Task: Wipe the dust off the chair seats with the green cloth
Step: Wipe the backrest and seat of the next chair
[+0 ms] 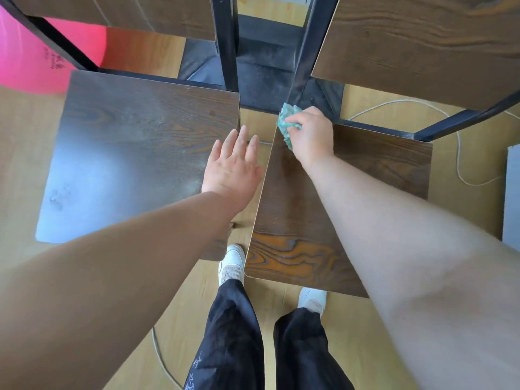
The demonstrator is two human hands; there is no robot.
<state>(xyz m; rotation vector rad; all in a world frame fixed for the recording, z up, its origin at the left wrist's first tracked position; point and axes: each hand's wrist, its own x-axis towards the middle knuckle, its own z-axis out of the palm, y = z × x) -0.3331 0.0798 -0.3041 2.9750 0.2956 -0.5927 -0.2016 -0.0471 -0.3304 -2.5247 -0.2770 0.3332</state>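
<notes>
At the far left a bright pink rounded object (33, 52) sits on the wooden floor (19, 170), partly cut off by the frame edge. Next to it stands the left chair seat (135, 142), a dark wood-grain board with a pale film of dust and a glare patch across its near left corner; its black metal frame (225, 40) rises behind it toward the backrest panel (135, 15). The left hand (232, 167) lies flat and spread, fingers extended, over the right edge of that seat and the narrow gap of floor between the two chairs; its grip is fully open and has hold of nothing. Below the gap, two white shoes (232, 260) and black trousers (233, 333) show the person standing just in front of the chairs. To the right, the right chair seat (351, 198) shows cleaner, warmer grain. The right hand (312, 136) presses down at that seat's far left corner, its grip closed around the bunched green cloth (287, 122), which pokes out past the fingers and touches the corner edge. A thin white cord (458, 153) loops across the floor beyond the right seat, and a grey panel (512, 192) stands at the far right edge.
</notes>
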